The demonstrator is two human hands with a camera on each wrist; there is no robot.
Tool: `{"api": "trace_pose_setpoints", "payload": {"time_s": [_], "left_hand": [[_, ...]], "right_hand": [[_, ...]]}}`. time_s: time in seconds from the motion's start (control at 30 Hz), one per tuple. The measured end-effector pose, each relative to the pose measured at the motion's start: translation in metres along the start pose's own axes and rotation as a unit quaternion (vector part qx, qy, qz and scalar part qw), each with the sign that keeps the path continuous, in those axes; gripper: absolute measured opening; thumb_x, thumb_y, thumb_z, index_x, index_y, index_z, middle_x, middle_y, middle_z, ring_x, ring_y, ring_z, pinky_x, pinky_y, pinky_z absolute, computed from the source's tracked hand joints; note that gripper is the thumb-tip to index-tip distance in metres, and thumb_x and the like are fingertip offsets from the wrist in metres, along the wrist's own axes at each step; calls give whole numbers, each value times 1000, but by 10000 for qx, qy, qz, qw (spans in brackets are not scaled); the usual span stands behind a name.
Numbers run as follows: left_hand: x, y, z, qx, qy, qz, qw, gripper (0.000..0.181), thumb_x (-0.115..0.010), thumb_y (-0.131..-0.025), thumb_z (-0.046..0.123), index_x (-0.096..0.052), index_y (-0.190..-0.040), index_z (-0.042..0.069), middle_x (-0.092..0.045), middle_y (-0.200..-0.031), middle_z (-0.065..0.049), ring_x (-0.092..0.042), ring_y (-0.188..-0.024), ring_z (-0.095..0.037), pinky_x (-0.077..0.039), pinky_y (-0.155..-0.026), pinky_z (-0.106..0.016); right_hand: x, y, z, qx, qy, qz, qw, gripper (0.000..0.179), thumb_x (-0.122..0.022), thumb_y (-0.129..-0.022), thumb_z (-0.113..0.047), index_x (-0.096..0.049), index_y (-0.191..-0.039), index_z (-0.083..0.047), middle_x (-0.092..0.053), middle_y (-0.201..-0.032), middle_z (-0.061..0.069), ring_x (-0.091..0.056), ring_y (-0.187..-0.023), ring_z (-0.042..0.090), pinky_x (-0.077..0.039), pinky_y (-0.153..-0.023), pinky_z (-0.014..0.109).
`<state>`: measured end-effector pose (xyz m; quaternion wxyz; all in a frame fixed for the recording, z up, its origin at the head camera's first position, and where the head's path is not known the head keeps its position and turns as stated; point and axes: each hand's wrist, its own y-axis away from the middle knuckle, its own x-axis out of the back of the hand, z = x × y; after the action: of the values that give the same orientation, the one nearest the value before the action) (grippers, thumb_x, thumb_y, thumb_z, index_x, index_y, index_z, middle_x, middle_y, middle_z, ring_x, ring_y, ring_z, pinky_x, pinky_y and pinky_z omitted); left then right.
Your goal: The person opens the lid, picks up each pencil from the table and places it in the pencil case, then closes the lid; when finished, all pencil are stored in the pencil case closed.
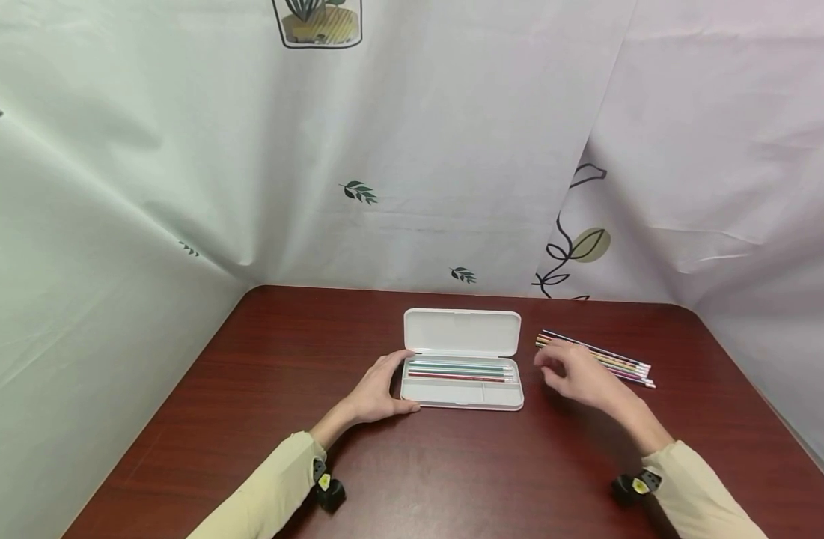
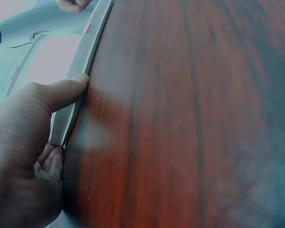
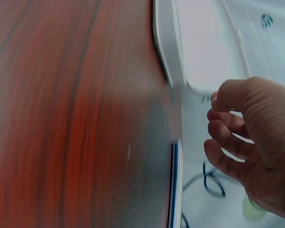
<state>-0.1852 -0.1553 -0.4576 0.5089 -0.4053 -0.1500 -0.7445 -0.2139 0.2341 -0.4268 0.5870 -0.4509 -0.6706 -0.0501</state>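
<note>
The loose pencils [image 1: 617, 361] lie near the far right corner of the table [image 1: 465, 464], slanting toward its right edge, just past the right hand [image 1: 580, 374] – the nearer one, loosely bent and holding nothing – while the left hand [image 1: 378, 389] grips the case [image 1: 445, 391] by its left end

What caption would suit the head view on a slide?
Left hand holds an open pencil case, while the right hand hovers near loose pencils.
</note>
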Motion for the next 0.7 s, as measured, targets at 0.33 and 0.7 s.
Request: {"api": "trace_pose_setpoints", "payload": {"time_s": [0.33,0.7], "left_hand": [[2,0,1,38,27,-23,10000,89,-89,-73,28,-43,-146,5,-49,-144,-14,-44,-130,-32,-36,-105,-52],[1,0,1,37,1,-51,10000,89,-88,-73,28,-43,-146,4,-49,-144,-14,-44,-130,-32,-36,-105,-51]], "right_hand": [[34,49,30,-551,497,313,9968,30,-79,-66,10,-69,-85,-10,-59,-83,-9,-53,-70,8,-47,-59,33],[42,78,47,-1117,833,284,9898,29,-81,-66,6,-70,-86,-11,-58,-86,-5,-56,-73,17,-47,-64,39]]}}
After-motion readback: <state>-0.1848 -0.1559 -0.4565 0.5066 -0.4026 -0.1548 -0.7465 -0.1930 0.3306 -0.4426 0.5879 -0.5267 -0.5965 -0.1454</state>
